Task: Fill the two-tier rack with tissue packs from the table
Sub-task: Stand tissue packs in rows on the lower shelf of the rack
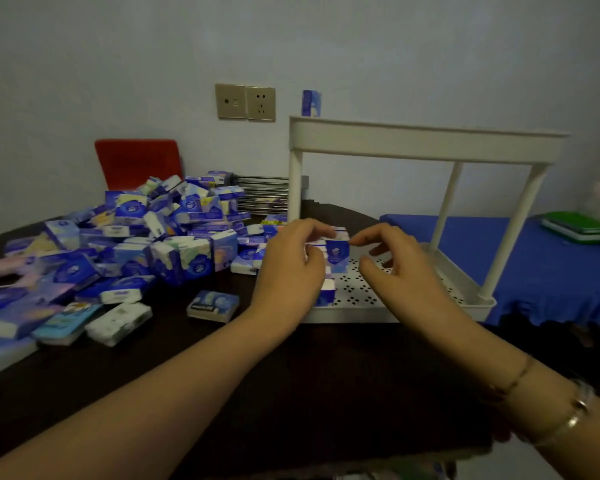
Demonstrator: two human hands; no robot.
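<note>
A white two-tier rack (426,143) stands on the dark table at centre right. One blue tissue pack (311,103) stands upright on the left end of its top tier. On the left side of the perforated lower tier (357,293) a few packs stand upright. My left hand (293,268) curls round those packs from the left. My right hand (392,258) pinches the top right corner of the front upright blue pack (337,255). A big heap of blue and white tissue packs (160,233) covers the table's left half.
A single pack (212,305) lies flat on the dark table (291,382) just left of the rack. A red chair back (137,162) stands behind the heap. Wall sockets (246,102) are behind. A blue-covered surface (548,268) with a green book (579,225) lies to the right.
</note>
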